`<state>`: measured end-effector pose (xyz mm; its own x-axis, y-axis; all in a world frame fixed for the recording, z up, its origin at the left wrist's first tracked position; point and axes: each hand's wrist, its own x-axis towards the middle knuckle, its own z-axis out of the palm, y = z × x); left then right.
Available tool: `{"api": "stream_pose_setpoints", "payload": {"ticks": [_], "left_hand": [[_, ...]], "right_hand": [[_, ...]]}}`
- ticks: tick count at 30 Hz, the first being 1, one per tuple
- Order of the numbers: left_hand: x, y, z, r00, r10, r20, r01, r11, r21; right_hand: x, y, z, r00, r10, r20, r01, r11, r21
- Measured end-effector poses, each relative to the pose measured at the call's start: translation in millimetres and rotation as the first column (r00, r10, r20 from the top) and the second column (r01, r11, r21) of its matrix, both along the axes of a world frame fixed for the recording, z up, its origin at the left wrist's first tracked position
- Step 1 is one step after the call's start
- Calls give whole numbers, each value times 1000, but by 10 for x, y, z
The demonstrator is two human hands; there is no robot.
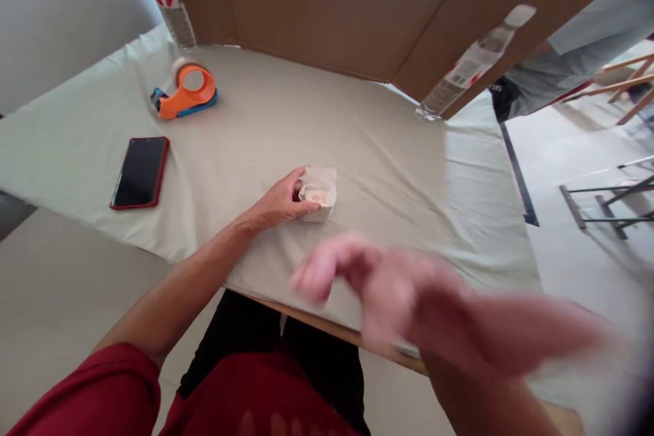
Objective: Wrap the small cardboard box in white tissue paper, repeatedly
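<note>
Near the front of the table, my left hand (pixel 287 199) grips a small white box (pixel 321 214) by its left side, thumb across the front edge. The box stands with its top open and its flap raised at the back. Something pale lies inside, too small to name. My right hand (pixel 378 279) is in the air to the right and closer to the camera, apart from the box. Motion smears its fingers, which look bent; whether it holds anything does not show.
A red-edged phone (pixel 140 174) and an orange tape dispenser (pixel 190 92) lie at the left on the cloth-covered table (pixel 398 170). Two clear bottles, a left bottle (pixel 171 3) and a right bottle (pixel 470 68), stand by a cardboard panel (pixel 327 7). Another person (pixel 577 34) is at the right.
</note>
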<state>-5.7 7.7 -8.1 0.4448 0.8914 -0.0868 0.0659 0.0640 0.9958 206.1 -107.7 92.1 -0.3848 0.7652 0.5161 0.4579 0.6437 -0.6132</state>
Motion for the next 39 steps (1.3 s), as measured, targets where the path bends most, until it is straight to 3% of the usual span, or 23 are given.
{"api": "stream_pose_setpoints", "payload": {"ticks": [2,3,5,8,10,15,24,26,30,33,36,39], "left_hand": [[-3,0,2,1000,-9,9,9,1000,-7],[-3,1,0,1000,-17,22,17,1000,-10],[-3,2,-13,997,-37,66,38,999,-15],[-5,0,-45,991,-61,122,64,998,-23],[-10,-2,-65,989,-65,132,71,997,-37],[-23,-10,-68,989,-61,134,71,995,-66],[-51,-60,52,992,-15,127,34,988,-150],[-54,-64,55,993,-11,114,28,987,-156],[-36,-61,38,989,12,145,9,989,-148],[-25,-60,47,988,-9,154,32,988,-149],[-26,-58,66,989,-26,145,48,987,-151],[-28,-53,68,990,-14,139,35,989,-145]], "right_hand": [[-42,277,-133,994,-105,-42,94,972,-217],[-57,430,-244,983,-180,-31,166,952,-256],[-64,706,-507,967,-255,20,254,944,-211],[-51,933,-829,978,-190,90,202,968,-151],[-52,962,-915,982,-148,114,161,980,-114],[-50,952,-901,989,-47,140,59,995,-83],[-79,966,-947,986,-35,164,63,983,-171],[-105,941,-947,981,-66,183,93,986,-141],[-59,976,-927,956,-275,106,278,960,-16],[26,1091,-928,943,-333,-27,320,925,-204],[11,1201,-974,954,-255,-156,147,854,-498],[-118,1225,-1035,934,-232,-272,8,773,-634]]}}
